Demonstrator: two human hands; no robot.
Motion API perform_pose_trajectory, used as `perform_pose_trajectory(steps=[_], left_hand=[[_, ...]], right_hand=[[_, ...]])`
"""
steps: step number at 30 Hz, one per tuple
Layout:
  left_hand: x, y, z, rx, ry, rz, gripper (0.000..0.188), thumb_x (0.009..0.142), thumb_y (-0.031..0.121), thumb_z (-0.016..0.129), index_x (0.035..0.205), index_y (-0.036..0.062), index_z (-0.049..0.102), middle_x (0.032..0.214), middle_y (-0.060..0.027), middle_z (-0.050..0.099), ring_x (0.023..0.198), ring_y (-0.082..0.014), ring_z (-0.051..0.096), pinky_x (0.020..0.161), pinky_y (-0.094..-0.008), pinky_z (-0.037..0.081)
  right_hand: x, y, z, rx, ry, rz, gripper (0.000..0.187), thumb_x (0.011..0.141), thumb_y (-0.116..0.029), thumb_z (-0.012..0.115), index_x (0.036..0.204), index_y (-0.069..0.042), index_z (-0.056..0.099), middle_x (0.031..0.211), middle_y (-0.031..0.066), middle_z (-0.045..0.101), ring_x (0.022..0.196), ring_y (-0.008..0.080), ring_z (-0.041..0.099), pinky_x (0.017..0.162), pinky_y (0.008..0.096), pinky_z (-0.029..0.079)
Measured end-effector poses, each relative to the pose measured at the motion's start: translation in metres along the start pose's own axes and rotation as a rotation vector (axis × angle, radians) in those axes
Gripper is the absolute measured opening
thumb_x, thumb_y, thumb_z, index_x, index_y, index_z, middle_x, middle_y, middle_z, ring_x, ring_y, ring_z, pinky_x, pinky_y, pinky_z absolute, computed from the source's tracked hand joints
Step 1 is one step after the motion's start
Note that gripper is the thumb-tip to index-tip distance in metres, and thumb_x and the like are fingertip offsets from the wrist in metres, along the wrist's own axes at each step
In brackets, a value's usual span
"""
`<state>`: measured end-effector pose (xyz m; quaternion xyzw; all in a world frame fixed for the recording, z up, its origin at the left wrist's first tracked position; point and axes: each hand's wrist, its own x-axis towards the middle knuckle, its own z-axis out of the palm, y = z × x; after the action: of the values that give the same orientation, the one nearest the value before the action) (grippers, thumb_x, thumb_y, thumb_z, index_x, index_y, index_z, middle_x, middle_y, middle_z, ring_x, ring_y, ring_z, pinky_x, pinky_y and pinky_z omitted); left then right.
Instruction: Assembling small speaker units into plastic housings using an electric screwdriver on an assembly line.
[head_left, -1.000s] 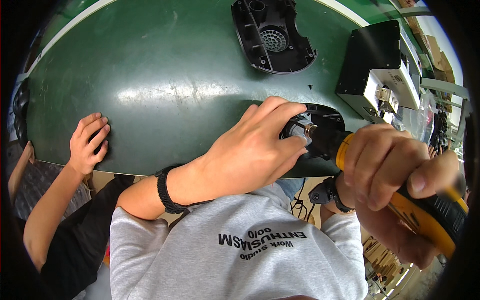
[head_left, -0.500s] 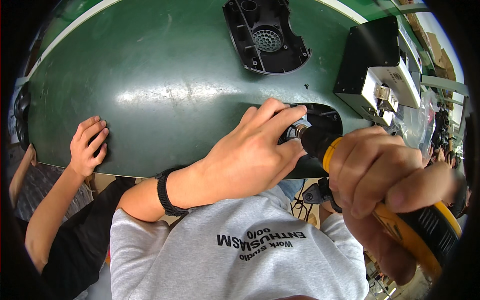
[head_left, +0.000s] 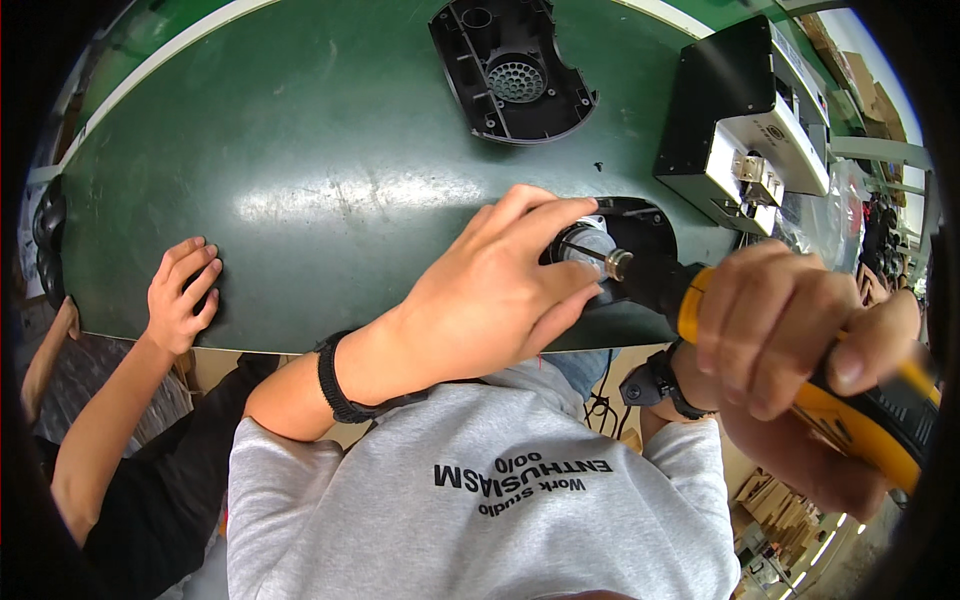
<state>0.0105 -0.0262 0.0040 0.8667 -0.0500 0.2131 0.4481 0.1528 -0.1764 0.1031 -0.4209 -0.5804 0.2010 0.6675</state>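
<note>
My right hand (head_left: 790,330) is wrapped round a yellow and black power screwdriver (head_left: 692,302), whose thin bit points left. The bit lies over a round grey part (head_left: 594,243) seated in a black plastic housing (head_left: 645,228) near the table's front edge. Whether its tip touches a screw is hidden by my fingers. My left hand (head_left: 500,275) grips the round part and housing from the left, thumb on the near side and fingers on the far side.
On the green table (head_left: 330,120) lie another black plastic shell (head_left: 545,122) with a honeycomb grille and a small dark screw (head_left: 599,166). A black and white boxy machine (head_left: 715,95) stands at right. A co-worker's hand (head_left: 185,295) rests at the left table edge.
The screwdriver has swung down and right, uncovering more of the bit and the round part. My left hand keeps its grip. The whole view has shifted slightly.
</note>
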Motion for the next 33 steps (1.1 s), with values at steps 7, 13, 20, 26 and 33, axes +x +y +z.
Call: perform_pose_trajectory(steps=[7, 13, 20, 26, 33], left_hand=[[0.0, 0.003, -0.001, 0.044, -0.023, 0.024, 0.017, 0.077, 0.008, 0.083, 0.091, 0.0011, 0.076, 0.138, -0.0184, 0.059, 0.113, -0.0372, 0.058, 0.092, -0.0425, 0.054], [-0.001, 0.003, 0.0, 0.009, -0.04, 0.011, 0.015, 0.075, 0.007, 0.082, 0.087, 0.0002, 0.076, 0.141, -0.0197, 0.057, 0.114, -0.0383, 0.058, 0.092, -0.0429, 0.053], [0.0, 0.0, -0.001, 0.018, -0.046, 0.024, 0.017, 0.082, 0.016, 0.078, 0.093, 0.0024, 0.077, 0.133, -0.0224, 0.059, 0.12, -0.0365, 0.055, 0.096, -0.0441, 0.051], [-0.001, 0.001, -0.001, 0.003, -0.031, 0.01, 0.02, 0.077, 0.008, 0.083, 0.095, 0.0019, 0.078, 0.139, -0.0208, 0.059, 0.113, -0.0382, 0.059, 0.093, -0.0422, 0.054], [-0.002, 0.0, -0.002, 0.013, 0.104, 0.026, 0.028, 0.075, 0.006, 0.084, 0.103, 0.0055, 0.08, 0.131, -0.0208, 0.066, 0.116, -0.0374, 0.065, 0.097, -0.0425, 0.055]], right_hand=[[0.003, 0.008, 0.005, 0.055, 0.016, -0.028, 0.062, 0.089, -0.064, 0.072, 0.115, -0.013, 0.048, 0.074, -0.0027, 0.061, 0.057, 0.01, 0.059, 0.051, 0.0238, 0.046], [-0.002, 0.01, 0.011, 0.165, 0.052, 0.069, 0.054, 0.087, -0.053, 0.075, 0.109, -0.009, 0.053, 0.078, 0.0022, 0.061, 0.063, 0.0151, 0.06, 0.057, 0.0287, 0.048], [0.0, 0.006, 0.013, 0.249, 0.109, 0.145, 0.046, 0.082, -0.043, 0.084, 0.103, -0.007, 0.062, 0.077, 0.0036, 0.063, 0.066, 0.0173, 0.062, 0.061, 0.0301, 0.051], [0.006, -0.007, 0.004, 0.05, 0.019, 0.061, 0.057, 0.085, -0.059, 0.076, 0.11, -0.012, 0.056, 0.076, -0.0015, 0.063, 0.061, 0.0106, 0.062, 0.055, 0.0247, 0.051], [0.003, -0.028, -0.01, -0.042, 0.044, 0.022, 0.06, 0.088, -0.067, 0.068, 0.118, -0.016, 0.054, 0.072, -0.0063, 0.063, 0.06, 0.0064, 0.064, 0.053, 0.019, 0.051]])
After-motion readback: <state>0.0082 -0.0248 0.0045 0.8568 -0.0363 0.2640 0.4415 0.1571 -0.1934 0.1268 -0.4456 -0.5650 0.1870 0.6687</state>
